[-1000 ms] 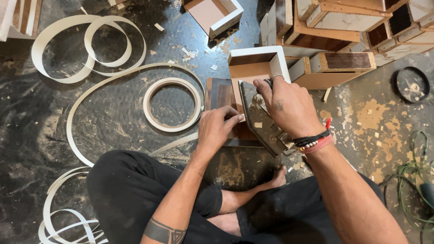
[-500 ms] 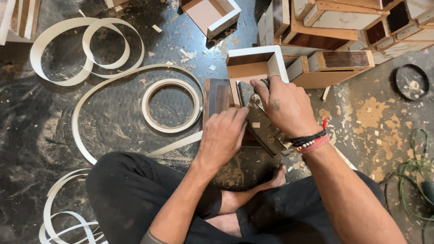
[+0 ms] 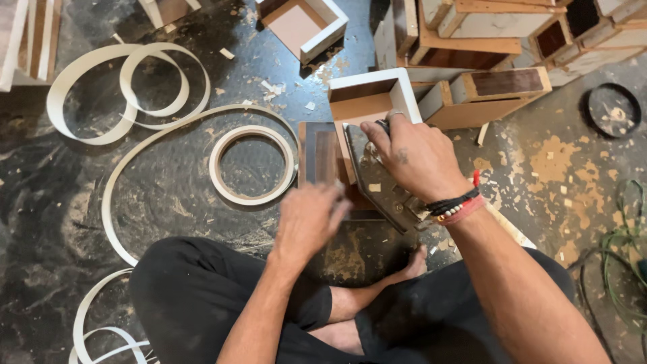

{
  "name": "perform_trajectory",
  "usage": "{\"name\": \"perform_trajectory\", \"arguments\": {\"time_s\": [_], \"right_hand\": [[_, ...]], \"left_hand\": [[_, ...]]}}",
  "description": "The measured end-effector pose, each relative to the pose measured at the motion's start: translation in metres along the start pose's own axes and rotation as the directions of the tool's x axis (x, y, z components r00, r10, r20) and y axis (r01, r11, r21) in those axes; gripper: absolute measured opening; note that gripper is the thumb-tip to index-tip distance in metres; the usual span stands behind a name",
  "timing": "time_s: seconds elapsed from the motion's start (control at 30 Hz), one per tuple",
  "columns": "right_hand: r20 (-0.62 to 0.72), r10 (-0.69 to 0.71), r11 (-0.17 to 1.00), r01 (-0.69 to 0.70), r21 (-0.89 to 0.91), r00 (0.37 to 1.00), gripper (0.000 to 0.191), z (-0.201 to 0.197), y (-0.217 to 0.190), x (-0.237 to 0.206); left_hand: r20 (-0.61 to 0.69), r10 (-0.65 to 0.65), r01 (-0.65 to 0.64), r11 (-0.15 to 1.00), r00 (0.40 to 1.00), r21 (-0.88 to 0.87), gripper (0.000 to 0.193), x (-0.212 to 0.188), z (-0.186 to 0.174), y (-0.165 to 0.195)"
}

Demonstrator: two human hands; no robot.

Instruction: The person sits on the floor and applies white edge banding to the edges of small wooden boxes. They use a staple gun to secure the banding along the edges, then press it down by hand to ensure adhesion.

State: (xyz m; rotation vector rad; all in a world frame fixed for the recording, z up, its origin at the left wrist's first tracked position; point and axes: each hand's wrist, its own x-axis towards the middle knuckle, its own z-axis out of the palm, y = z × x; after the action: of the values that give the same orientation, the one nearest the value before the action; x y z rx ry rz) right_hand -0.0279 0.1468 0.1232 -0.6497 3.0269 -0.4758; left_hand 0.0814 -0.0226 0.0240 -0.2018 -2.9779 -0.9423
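Observation:
My right hand (image 3: 411, 158) grips the handle of an old metal flat iron (image 3: 374, 185), which rests on the edge of a small wooden box with white trim (image 3: 367, 101). A dark brown panel (image 3: 320, 155) lies just left of the iron. My left hand (image 3: 310, 219) is blurred with motion, its fingertips at the near edge of that panel and nothing in it. I sit cross-legged on the floor with my bare foot (image 3: 411, 266) below the iron.
A roll of white edge banding (image 3: 253, 165) lies left of the panel, with long loose loops (image 3: 121, 87) across the dark floor. Stacked wooden boxes (image 3: 485, 40) stand at the back right, another box (image 3: 303, 23) at the top. A black ring (image 3: 610, 110) and green cable (image 3: 627, 249) lie right.
My left hand has slid back from the top of the panel toward my body. My right hand and the iron have stayed in about the same place.

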Motion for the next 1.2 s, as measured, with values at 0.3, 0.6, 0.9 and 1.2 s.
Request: {"name": "perform_trajectory", "arguments": {"time_s": [0.3,0.6,0.9,1.2], "right_hand": [[-0.077,-0.100,0.994,0.096,-0.057,0.992,0.051,-0.001,0.001,-0.003],[-0.030,-0.007,0.991,0.003,-0.136,1.000,0.051,-0.013,0.035,-0.015],[0.060,0.136,0.988,-0.131,-0.081,0.989,0.048,-0.038,0.098,-0.040],[0.199,0.382,0.924,-0.379,-0.054,0.902,0.057,-0.026,0.209,-0.082]], "left_hand": [[-0.402,0.088,-0.007,0.980,0.911,0.197,0.027,0.004,0.012,-0.011],[-0.371,0.234,-0.228,0.972,0.899,0.061,0.045,0.021,0.013,0.008],[-0.366,0.215,-0.226,0.974,0.906,0.013,0.026,0.032,0.020,0.014],[-0.332,0.137,-0.173,0.982,0.933,-0.080,0.024,0.033,0.020,0.016]]}}
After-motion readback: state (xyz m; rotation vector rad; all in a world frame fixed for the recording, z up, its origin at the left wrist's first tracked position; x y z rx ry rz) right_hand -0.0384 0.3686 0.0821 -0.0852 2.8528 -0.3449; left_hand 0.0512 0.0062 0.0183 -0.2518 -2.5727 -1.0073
